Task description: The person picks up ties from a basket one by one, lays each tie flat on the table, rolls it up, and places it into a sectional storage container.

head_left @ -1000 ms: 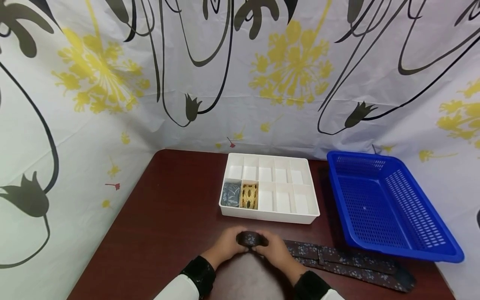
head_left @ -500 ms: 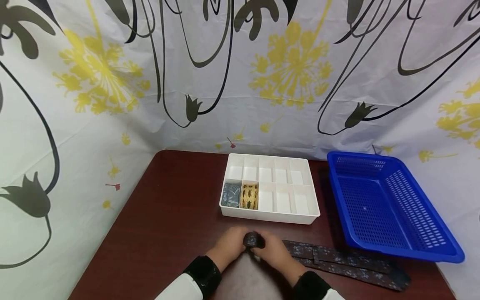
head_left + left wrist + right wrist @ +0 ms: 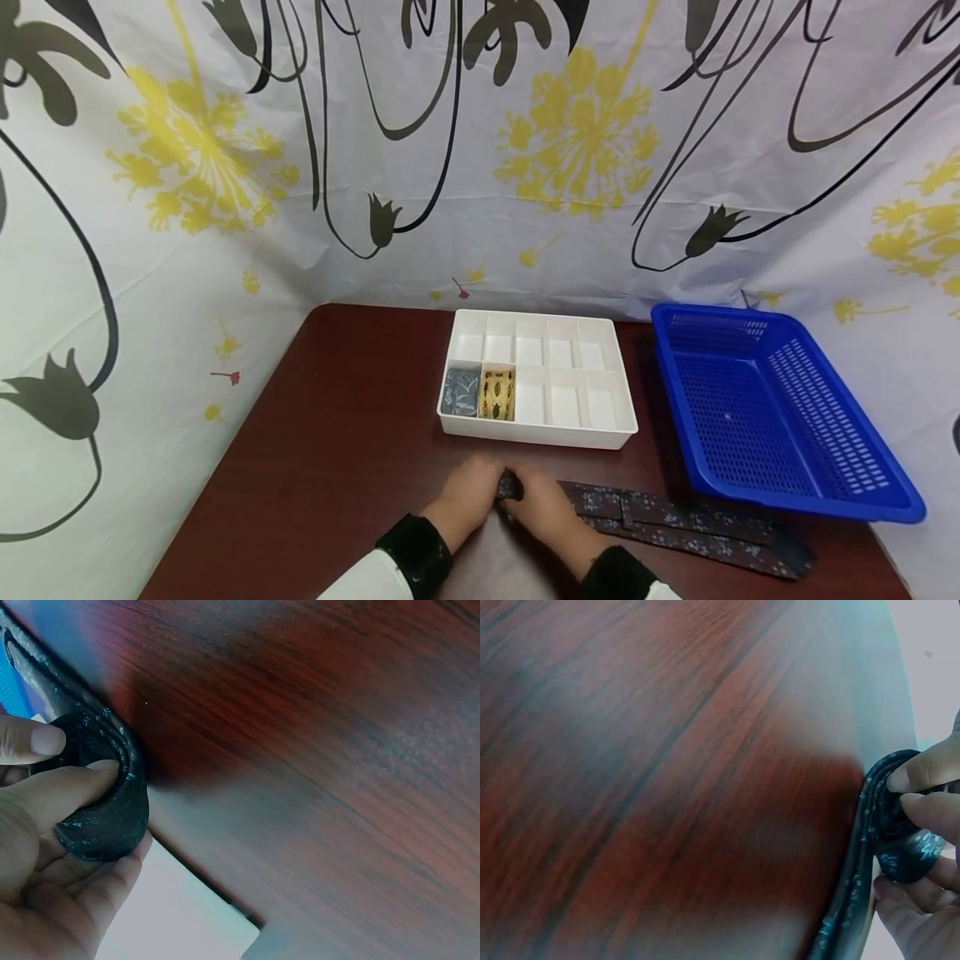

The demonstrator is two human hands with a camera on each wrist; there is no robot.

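Observation:
A dark necktie [image 3: 690, 527] with a small pale flower pattern lies on the table, stretching right from my hands, one end wound into a roll. My left hand [image 3: 467, 496] grips the roll from the left, its thumb pressed inside the coil [image 3: 105, 829] in the left wrist view. From the other side my right hand [image 3: 546, 507] pinches the same coil; in the right wrist view, fingertips rest in and under the rolled part [image 3: 906, 855]. The two hands nearly touch, hiding much of the roll in the head view.
Beyond the hands stands a white divided box [image 3: 540, 435]. Two front-left compartments hold a grey-blue folded or rolled piece [image 3: 461, 392] and a yellow one with insect prints [image 3: 497, 395]. A blue plastic basket [image 3: 795, 503] stands at the right, just behind the necktie.
My left hand has shifted right, closer to the right hand, and covers more of the roll. The necktie's far end has slid slightly left.

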